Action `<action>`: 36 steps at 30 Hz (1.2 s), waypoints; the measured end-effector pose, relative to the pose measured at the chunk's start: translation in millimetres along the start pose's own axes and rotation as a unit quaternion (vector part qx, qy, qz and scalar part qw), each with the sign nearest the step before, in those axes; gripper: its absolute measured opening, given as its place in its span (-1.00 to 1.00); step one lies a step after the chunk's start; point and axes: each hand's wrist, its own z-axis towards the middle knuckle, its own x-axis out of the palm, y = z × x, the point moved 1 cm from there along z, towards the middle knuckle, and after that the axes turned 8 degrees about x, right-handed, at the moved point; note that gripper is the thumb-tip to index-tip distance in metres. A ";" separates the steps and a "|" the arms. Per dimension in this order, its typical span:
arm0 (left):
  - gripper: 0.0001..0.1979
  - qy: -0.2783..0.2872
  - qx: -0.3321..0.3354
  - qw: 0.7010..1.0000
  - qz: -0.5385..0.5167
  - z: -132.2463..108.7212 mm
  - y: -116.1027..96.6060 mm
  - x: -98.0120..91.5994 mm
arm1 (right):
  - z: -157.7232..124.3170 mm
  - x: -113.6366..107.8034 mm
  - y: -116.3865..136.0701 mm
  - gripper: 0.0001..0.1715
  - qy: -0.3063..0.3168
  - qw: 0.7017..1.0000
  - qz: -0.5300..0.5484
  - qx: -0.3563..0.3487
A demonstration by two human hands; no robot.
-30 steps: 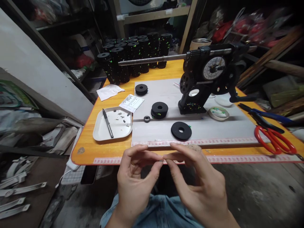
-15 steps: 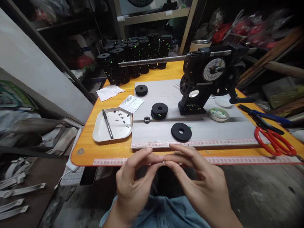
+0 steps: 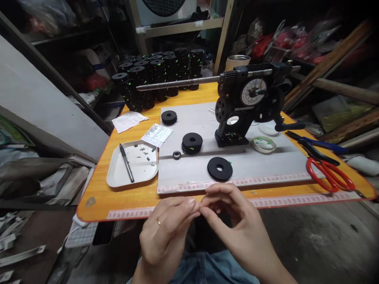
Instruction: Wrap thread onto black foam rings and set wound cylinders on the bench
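Observation:
My left hand and my right hand meet at the fingertips just past the table's front edge. Both are closed in a pinch; whatever lies between the fingertips is too small to make out. A gold-coloured ring is on a left finger. Nearest to them on the grey board lies a flat black disc with a hole and a green bit at its rim. Behind it are a thicker black spool, a small dark ring and another black spool.
A white tray with a pen and small bits stands left. A black crank machine with a long rod is at the back right. Red-handled scissors and pliers lie right. Several black spool stacks stand behind.
The view has shifted, so the table sits lower and further left. My left hand has turned, its back now more toward the camera, while the fingertips stay together.

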 end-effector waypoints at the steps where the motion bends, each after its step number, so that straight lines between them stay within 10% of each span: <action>1: -0.25 -0.012 -0.020 1.000 -0.015 0.7 -1.2 1.9 | -0.5 0.5 -1.2 -0.74 0.000 1.000 0.004 -0.005; 19: -0.65 -0.181 -0.347 0.882 -0.263 19.9 4.2 8.2 | 13.8 -12.3 -14.6 -0.65 -0.146 0.939 -0.225 -0.215; 28: -0.69 -0.188 -0.278 0.911 -0.239 31.8 11.5 -5.3 | 20.6 -42.5 -14.9 -0.50 -0.030 0.921 -0.345 -0.178; 36: -0.71 -0.214 -0.244 0.932 -0.163 30.6 28.3 -25.7 | 25.8 -47.1 -16.8 -0.57 -0.074 0.902 -0.387 -0.175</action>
